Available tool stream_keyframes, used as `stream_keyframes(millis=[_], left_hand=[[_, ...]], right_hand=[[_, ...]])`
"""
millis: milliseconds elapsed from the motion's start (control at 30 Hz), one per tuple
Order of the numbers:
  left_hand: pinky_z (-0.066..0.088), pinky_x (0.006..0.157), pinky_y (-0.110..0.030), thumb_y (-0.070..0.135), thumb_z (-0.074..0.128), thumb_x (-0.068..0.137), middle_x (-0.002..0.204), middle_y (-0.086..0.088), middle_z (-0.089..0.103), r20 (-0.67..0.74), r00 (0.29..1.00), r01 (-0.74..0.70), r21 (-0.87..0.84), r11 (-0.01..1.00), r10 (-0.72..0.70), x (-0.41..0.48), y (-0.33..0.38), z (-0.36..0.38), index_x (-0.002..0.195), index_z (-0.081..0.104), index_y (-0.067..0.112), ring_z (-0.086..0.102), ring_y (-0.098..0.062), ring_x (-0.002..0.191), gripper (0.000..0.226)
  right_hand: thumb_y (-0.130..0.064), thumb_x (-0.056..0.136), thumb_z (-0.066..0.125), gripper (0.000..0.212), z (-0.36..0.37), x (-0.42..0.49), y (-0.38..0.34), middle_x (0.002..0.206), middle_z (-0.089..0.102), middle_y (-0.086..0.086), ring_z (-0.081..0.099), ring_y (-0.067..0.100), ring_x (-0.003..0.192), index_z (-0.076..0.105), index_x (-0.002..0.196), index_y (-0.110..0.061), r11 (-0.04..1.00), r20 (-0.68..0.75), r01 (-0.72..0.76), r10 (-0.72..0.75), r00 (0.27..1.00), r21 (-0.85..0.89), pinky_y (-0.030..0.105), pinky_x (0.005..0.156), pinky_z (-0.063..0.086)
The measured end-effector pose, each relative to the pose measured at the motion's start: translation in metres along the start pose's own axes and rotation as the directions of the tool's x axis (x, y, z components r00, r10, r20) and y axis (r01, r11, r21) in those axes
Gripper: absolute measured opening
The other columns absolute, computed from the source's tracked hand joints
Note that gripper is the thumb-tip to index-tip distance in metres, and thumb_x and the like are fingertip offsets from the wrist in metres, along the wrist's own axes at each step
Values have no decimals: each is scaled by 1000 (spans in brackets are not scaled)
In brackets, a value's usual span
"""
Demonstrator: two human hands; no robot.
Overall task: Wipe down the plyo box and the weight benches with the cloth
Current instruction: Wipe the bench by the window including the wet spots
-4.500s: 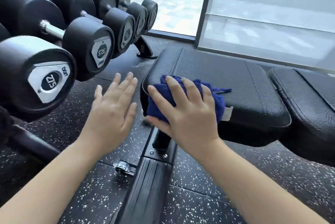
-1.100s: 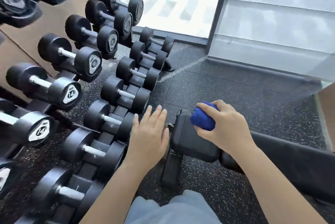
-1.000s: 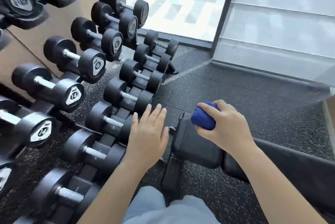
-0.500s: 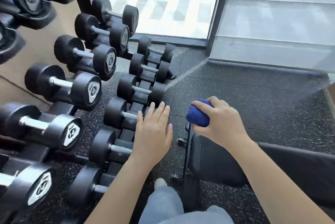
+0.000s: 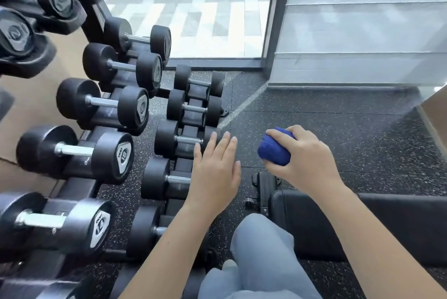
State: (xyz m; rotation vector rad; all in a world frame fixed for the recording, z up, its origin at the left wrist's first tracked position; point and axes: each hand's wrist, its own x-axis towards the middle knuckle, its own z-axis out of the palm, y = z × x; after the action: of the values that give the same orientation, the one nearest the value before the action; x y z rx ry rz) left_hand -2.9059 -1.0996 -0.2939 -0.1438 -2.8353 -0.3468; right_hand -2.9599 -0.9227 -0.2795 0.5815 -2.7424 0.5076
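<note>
My right hand [image 5: 307, 160] grips a balled-up blue cloth [image 5: 273, 152] in the air, above the floor just beyond the end of the black padded weight bench [image 5: 399, 221]. The bench runs along the lower right, and my right forearm crosses over it. My left hand [image 5: 215, 170] hovers flat with straight fingers over the low dumbbell row, holding nothing. No plyo box is in view.
A tiered rack of black dumbbells [image 5: 101, 109] fills the left side, with a lower row [image 5: 179, 143] on the floor. The bench's metal foot [image 5: 263, 187] pokes out at its end. My leg in grey-blue trousers [image 5: 261, 257] is at the bottom. Glass panels [image 5: 362, 20] stand at the back.
The cloth has lifted off the bench end and my right hand now holds it bunched in the air. The view has pulled back, and the bench has slid lower in the frame.
</note>
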Motion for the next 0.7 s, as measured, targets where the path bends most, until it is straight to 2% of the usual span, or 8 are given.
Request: stream_keyframes(millis=[100,200,267,433,600,700], left_hand=[[41,87,-61,28,38,84,123,-12,60,1,1000,-30,-13,999,30,10,2,5,118,60,3,53,-36,117,48],[40,88,-62,28,37,84,124,-13,59,3,998,-64,-23,998,64,24,3,12,119,60,3,52,-36,118,48],[39,88,-62,28,37,84,125,-13,59,11,997,-76,-25,997,77,36,3,18,119,59,3,52,-37,118,49],[40,89,-60,29,38,85,125,-13,58,46,991,-127,-35,991,128,80,-1,35,120,59,3,52,-37,118,49],[39,89,-61,28,37,85,125,-13,59,65,978,-196,-42,980,198,156,-3,51,120,59,3,52,-36,118,49],[40,89,-60,29,36,84,124,-12,59,44,970,-238,-39,971,239,202,0,54,120,59,3,53,-36,117,49]], right_hand=[[-47,57,66,52,3,0,8,84,61,7,58,31,65,70,102,-23,999,-5,-23,23,1000,-24,35,54,49],[-40,54,81,54,9,4,20,85,60,8,58,32,65,69,103,-22,998,7,-47,47,999,-43,35,55,48],[-38,52,84,56,13,10,27,85,60,8,58,31,65,69,104,-22,997,7,-59,60,998,-57,34,56,47],[-44,55,67,54,26,42,48,86,61,8,57,31,65,70,104,-21,993,-32,-87,84,996,-81,35,56,47],[-46,58,61,54,28,89,80,89,62,8,58,30,68,70,106,-22,986,-60,-149,144,988,-78,36,58,48],[-44,57,64,53,25,118,100,91,62,6,60,29,70,70,105,-23,981,-97,-186,180,979,-62,35,58,48]])
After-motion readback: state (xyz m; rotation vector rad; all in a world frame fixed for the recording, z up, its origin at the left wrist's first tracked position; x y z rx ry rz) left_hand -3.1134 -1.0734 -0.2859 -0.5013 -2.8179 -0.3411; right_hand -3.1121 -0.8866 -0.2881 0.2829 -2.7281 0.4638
